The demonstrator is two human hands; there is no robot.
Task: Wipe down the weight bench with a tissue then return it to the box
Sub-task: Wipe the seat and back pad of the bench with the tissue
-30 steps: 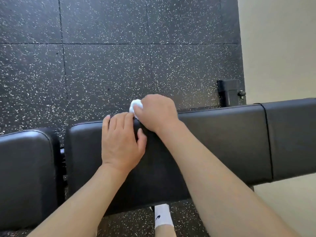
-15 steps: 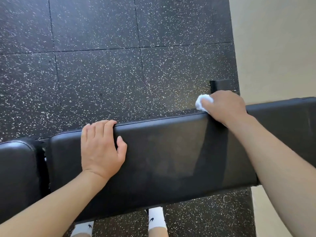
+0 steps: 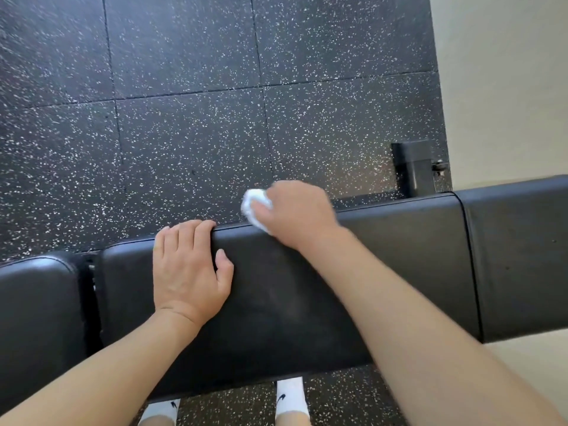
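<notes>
A black padded weight bench (image 3: pixel 399 272) runs across the view from left to right. My right hand (image 3: pixel 295 213) grips a crumpled white tissue (image 3: pixel 255 204) and holds it against the bench's far edge near the middle. My left hand (image 3: pixel 187 272) lies flat on the pad, fingers hooked over the far edge, just left of the tissue. The tissue box is not in view.
A separate black pad (image 3: pixel 37 318) sits at the left across a narrow gap. The bench's black metal foot (image 3: pixel 415 167) stands on the speckled rubber floor (image 3: pixel 184 133) beyond. Pale flooring (image 3: pixel 507 87) lies to the right. My two white socks (image 3: pixel 290 398) show below the bench.
My right hand swept the tissue right along the far edge, then back left to the middle. My left hand stayed resting on the pad.
</notes>
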